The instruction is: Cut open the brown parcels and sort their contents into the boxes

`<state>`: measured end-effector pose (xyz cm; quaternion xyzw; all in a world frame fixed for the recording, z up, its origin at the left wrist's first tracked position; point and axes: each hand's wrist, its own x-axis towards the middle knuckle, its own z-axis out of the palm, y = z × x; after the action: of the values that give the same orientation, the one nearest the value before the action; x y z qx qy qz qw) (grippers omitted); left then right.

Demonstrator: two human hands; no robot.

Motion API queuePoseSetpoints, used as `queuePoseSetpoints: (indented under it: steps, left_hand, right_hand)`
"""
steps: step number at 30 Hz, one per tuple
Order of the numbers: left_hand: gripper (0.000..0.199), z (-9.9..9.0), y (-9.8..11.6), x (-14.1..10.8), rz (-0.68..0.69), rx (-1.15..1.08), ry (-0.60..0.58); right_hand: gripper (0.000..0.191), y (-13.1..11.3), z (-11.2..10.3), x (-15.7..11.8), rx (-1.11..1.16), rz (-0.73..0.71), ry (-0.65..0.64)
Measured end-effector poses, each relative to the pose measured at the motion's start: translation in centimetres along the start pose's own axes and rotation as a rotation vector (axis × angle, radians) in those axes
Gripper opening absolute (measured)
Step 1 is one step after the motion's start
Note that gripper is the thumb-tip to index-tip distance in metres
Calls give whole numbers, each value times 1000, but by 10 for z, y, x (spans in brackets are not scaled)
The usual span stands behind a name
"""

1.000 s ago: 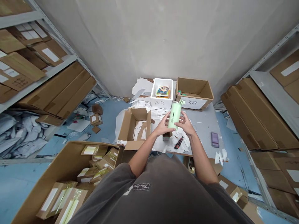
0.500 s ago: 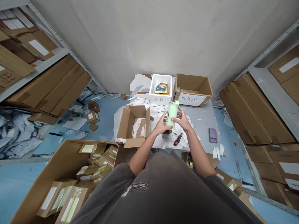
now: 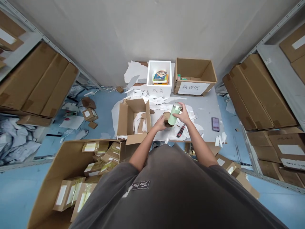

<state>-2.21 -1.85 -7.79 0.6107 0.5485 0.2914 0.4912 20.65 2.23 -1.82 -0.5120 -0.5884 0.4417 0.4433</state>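
On the head view, my right hand (image 3: pixel 183 115) is closed around one pale green bottle (image 3: pixel 173 117), tilted. My left hand (image 3: pixel 160 124) touches one small brown box (image 3: pixel 166 116) just beside it; I cannot tell how firmly.

Beyond my hands stand two containers: a white foam box (image 3: pixel 159 91) holding a few books (image 3: pixel 160 75), and a labelled carton (image 3: pixel 190 67) with small green items, mostly hidden by its front wall. Left of my left hand, an open box (image 3: pixel 122 119) holds white paper strips (image 3: pixel 137 122). Nearer me, a large carton (image 3: pixel 56 171) holds taped parcels (image 3: pixel 68 194); my shirt and the frame's edge cut it off, so I cannot count them. One knife (image 3: pixel 181 131) lies below my right hand; one pixelated rectangle (image 3: pixel 215 124) lies farther right.
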Motion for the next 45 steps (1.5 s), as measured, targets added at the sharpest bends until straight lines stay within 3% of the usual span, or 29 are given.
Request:
queuePoseSetpoints:
  steps: [2, 4, 7, 9, 14, 17, 27, 32, 36, 40, 42, 45]
  left_hand:
    - [92, 7, -4, 1, -11, 27, 62]
    - [70, 8, -2, 0, 41, 33, 202]
    - [40, 0, 4, -1, 114, 1, 360]
    - [37, -10, 8, 2, 143, -21, 300]
    - [71, -27, 10, 17, 329, 120, -166]
    - [81, -28, 6, 27, 402, 276, -296]
    - [80, -11, -4, 42, 376, 460, -264]
    - [80, -5, -14, 37, 345, 494, -227]
    - [74, 1, -22, 32, 297, 541, -221]
    - [66, 6, -24, 27, 300, 556, -251]
    - [66, 6, -24, 26, 314, 556, -273]
    - [70, 5, -25, 25, 309, 571, -305]
  right_hand:
    - [100, 18, 14, -7, -5, 8, -22]
    - [97, 38, 26, -13, -18, 16, -44]
    - [89, 69, 40, -22, -67, -8, -70]
    - [84, 88, 46, -26, -111, -45, -75]
    - [79, 116, 52, -30, -182, -128, -127]
    - [76, 122, 52, -31, -228, -145, -159]
    - [84, 128, 58, -32, -298, -67, -198]
    - [97, 142, 43, -38, -263, -22, -217]
    - [66, 158, 33, -46, -136, 260, -34]
    - [34, 164, 38, -48, 49, 535, 5]
    - [35, 164, 41, -48, 81, 553, -4]
    - [37, 164, 44, -47, 22, 471, -19]
